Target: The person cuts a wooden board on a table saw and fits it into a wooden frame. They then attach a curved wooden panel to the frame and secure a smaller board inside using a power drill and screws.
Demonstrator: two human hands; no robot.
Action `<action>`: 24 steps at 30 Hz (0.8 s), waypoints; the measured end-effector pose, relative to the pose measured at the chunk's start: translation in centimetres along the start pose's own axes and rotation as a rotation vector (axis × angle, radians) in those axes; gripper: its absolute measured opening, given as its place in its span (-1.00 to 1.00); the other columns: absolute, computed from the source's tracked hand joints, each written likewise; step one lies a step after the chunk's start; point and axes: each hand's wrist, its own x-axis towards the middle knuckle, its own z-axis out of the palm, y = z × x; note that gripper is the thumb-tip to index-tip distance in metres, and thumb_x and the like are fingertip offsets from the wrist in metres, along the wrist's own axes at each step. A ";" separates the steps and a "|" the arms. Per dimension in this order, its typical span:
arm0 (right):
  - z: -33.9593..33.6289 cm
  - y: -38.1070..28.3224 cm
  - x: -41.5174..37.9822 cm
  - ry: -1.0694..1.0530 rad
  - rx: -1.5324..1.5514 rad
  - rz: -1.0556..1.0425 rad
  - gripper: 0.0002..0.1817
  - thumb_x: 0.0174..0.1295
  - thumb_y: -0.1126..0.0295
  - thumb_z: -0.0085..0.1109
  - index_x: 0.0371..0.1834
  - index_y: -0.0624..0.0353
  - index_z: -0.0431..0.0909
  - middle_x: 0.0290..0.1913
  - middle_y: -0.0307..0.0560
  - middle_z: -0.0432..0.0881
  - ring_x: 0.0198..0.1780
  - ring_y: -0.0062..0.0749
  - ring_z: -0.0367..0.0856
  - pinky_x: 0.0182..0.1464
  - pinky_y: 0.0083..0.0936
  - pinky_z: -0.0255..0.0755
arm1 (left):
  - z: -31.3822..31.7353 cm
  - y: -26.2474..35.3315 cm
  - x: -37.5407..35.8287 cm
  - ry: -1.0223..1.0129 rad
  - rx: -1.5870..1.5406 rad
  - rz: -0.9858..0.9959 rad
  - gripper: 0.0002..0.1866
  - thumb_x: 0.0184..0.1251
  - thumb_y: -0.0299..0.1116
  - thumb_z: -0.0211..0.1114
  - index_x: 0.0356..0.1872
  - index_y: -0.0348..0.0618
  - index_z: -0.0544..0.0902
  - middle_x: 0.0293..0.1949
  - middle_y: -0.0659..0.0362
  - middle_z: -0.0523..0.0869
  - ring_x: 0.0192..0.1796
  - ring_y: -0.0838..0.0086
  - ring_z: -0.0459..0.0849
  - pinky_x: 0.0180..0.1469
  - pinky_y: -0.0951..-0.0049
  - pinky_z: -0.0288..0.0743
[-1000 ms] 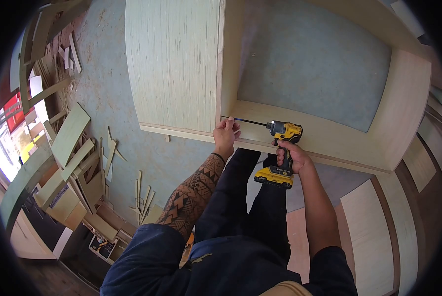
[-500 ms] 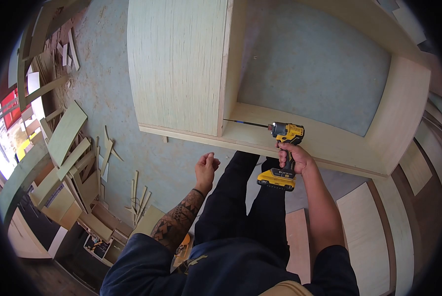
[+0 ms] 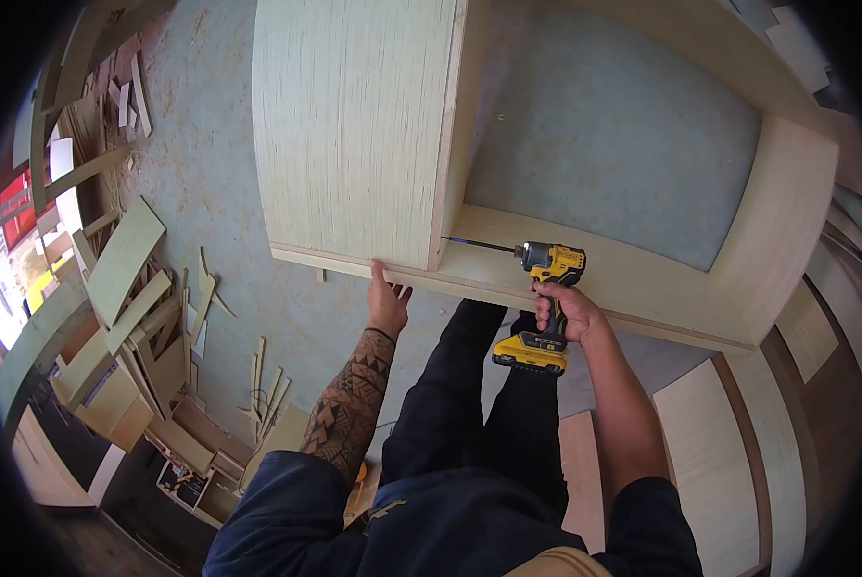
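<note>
In my right hand is a yellow-and-black cordless impact driver, with my fingers wrapped round its grip. Its long thin bit points left, and the tip is at or very close to the upright divider of a pale plywood cabinet frame. My left hand is at the near edge of the frame, one finger stretched out onto the edge and the others loosely bent. Nothing shows in that hand. A plywood panel covers the left section; the right section is an open bay.
Wood offcuts and thin strips lie piled on the floor to the left. Larger boards lie at the right. The concrete floor shows through the bay. My legs stand close to the frame's near side.
My left hand has moved up to the frame's near edge, and its closed fingers have opened out. The impact driver has shifted slightly left, its bit still pointing at the divider.
</note>
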 end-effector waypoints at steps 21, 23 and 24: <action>1.1 1.4 0.3 0.042 0.016 -0.011 -0.76 0.39 0.28 0.42 -0.06 0.13 0.59 -0.54 -0.29 0.55 -0.49 -0.48 0.56 -0.33 -0.38 0.57 | 1.4 0.4 1.1 -0.076 -0.043 0.075 -0.02 0.60 0.45 -0.07 0.60 -0.28 0.13 0.55 -0.12 0.29 0.54 0.04 0.37 0.52 -0.12 0.35; 1.4 1.2 0.2 0.046 0.010 -0.018 -0.77 0.39 0.28 0.41 -0.07 0.13 0.60 -0.54 -0.29 0.55 -0.49 -0.48 0.56 -0.34 -0.38 0.57 | 1.6 0.3 0.9 -0.098 -0.075 0.090 -0.02 0.59 0.46 -0.05 0.61 -0.25 0.14 0.55 -0.10 0.29 0.55 0.07 0.37 0.52 -0.08 0.36; 1.5 1.3 0.3 0.050 0.011 -0.012 -0.77 0.39 0.28 0.41 -0.07 0.12 0.60 -0.54 -0.30 0.54 -0.48 -0.48 0.56 -0.33 -0.38 0.57 | 1.6 0.3 1.1 -0.118 -0.104 0.107 -0.03 0.58 0.46 -0.02 0.61 -0.23 0.14 0.55 -0.07 0.29 0.55 0.09 0.36 0.52 -0.05 0.37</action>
